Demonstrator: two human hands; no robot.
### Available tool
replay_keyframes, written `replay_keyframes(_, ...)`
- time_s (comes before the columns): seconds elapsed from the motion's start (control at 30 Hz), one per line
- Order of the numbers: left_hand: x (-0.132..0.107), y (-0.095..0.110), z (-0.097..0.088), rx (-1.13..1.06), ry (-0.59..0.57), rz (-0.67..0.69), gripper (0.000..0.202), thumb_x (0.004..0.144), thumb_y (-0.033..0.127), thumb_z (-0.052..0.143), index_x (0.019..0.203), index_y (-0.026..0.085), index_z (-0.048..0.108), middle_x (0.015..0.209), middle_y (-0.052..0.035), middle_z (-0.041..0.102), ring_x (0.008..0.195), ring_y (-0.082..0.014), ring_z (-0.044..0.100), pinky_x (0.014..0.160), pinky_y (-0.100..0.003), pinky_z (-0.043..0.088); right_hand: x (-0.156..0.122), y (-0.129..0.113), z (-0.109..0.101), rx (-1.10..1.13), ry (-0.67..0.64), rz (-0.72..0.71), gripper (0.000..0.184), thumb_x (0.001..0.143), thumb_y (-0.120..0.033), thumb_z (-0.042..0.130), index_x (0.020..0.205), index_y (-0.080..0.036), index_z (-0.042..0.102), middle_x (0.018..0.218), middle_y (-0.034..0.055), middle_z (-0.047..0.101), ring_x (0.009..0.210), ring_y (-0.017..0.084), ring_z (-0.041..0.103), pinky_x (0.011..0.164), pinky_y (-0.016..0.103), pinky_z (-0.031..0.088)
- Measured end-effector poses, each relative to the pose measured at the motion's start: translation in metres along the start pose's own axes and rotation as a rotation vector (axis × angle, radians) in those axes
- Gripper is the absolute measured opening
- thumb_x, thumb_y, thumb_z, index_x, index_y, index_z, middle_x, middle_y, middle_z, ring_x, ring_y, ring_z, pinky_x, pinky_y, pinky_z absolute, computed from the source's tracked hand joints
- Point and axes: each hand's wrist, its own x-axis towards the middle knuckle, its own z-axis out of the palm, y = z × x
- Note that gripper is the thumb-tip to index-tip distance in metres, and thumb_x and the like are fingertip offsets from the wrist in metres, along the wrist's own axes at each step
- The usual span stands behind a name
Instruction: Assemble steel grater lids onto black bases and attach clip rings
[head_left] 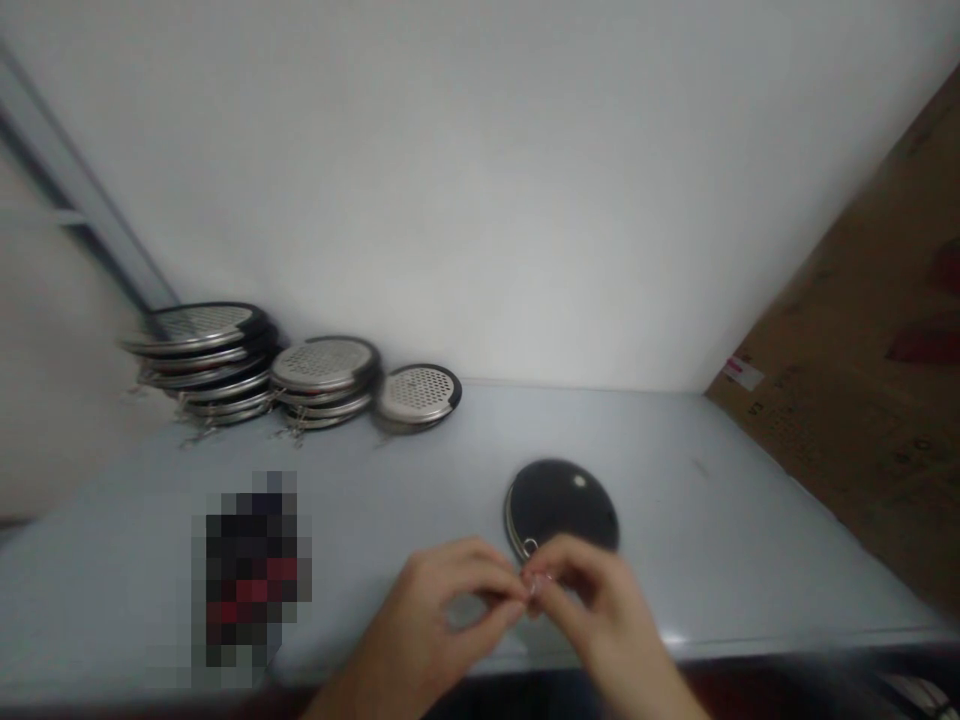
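Note:
A round black disc [561, 505] with a metal rim lies flat on the pale grey table [675, 480], a small metal ring at its near edge. My left hand [431, 625] and my right hand [604, 610] meet just in front of it, fingertips pinched together on a tiny metal piece at that ring. What exactly the piece is, I cannot make out. Both hands are closed in a pinch.
Stacks of round perforated metal discs [202, 360] [326, 378] and a single one [418, 395] stand at the back left against the white wall. A blurred dark object [251, 570] sits at the front left. A brown cardboard box [862, 400] rises on the right.

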Motion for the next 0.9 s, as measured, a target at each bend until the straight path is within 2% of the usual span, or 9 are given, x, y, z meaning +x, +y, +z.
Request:
replay_keyframes(0.13, 0.0, -0.001, 0.007, 0.142, 0.102, 0.227, 0.02, 0.081, 0.005, 0.065, 0.081, 0.021, 0.077, 0.078, -0.0021, 0.077, 0.066, -0.0119, 0.072, 0.066, -0.016, 0.057, -0.001, -0.001, 0.0, 0.018, 0.003, 0.043, 0.019, 0.085, -0.036, 0.072, 0.077, -0.018, 0.073, 0.072, 0.0039, 0.072, 0.069, 0.018, 0.067, 0.066, 0.026, 0.051)
replay_keyframes(0.23, 0.001, -0.001, 0.011, 0.24, 0.153, 0.321, 0.02, 0.081, 0.003, 0.064, 0.081, 0.021, 0.074, 0.077, -0.0017, 0.076, 0.067, -0.0115, 0.072, 0.067, -0.015, 0.057, -0.002, -0.003, 0.003, -0.008, 0.045, 0.054, 0.022, 0.084, -0.038, 0.072, 0.075, -0.018, 0.073, 0.069, 0.0041, 0.071, 0.067, 0.019, 0.066, 0.064, 0.026, 0.05)
replay_keyframes(0.43, 0.0, -0.002, 0.013, 0.304, 0.161, 0.322, 0.02, 0.082, 0.003, 0.062, 0.082, 0.022, 0.071, 0.078, -0.0008, 0.076, 0.068, -0.012, 0.072, 0.068, -0.016, 0.058, -0.002, -0.002, 0.007, -0.069, 0.119, 0.04, 0.029, 0.083, -0.044, 0.07, 0.07, -0.018, 0.073, 0.067, 0.004, 0.07, 0.064, 0.018, 0.063, 0.06, 0.025, 0.048)
replay_keyframes(0.57, -0.001, -0.005, 0.014, 0.316, 0.171, 0.327, 0.021, 0.083, 0.003, 0.061, 0.083, 0.022, 0.069, 0.078, -0.0003, 0.074, 0.069, -0.0117, 0.072, 0.068, -0.016, 0.057, -0.002, -0.003, 0.008, -0.102, 0.142, 0.029, 0.026, 0.083, -0.041, 0.068, 0.07, -0.018, 0.072, 0.066, 0.004, 0.07, 0.064, 0.018, 0.061, 0.059, 0.025, 0.048)
replay_keyframes(0.8, -0.004, -0.007, 0.02, 0.35, 0.264, 0.348, 0.023, 0.082, 0.0, 0.059, 0.083, 0.023, 0.063, 0.078, 0.0015, 0.071, 0.07, -0.0098, 0.07, 0.069, -0.014, 0.054, -0.002, 0.0, 0.009, -0.128, 0.133, -0.012, 0.019, 0.085, -0.031, 0.066, 0.073, -0.018, 0.073, 0.066, 0.0029, 0.07, 0.064, 0.018, 0.064, 0.061, 0.024, 0.049)
replay_keyframes(0.9, -0.004, -0.009, 0.02, 0.369, 0.27, 0.358, 0.023, 0.082, 0.0, 0.055, 0.083, 0.023, 0.061, 0.076, 0.0019, 0.07, 0.068, -0.0098, 0.069, 0.067, -0.014, 0.054, -0.001, 0.001, 0.004, -0.133, 0.075, -0.039, 0.019, 0.09, -0.033, 0.064, 0.081, -0.018, 0.073, 0.074, 0.0045, 0.073, 0.069, 0.018, 0.067, 0.064, 0.024, 0.051)
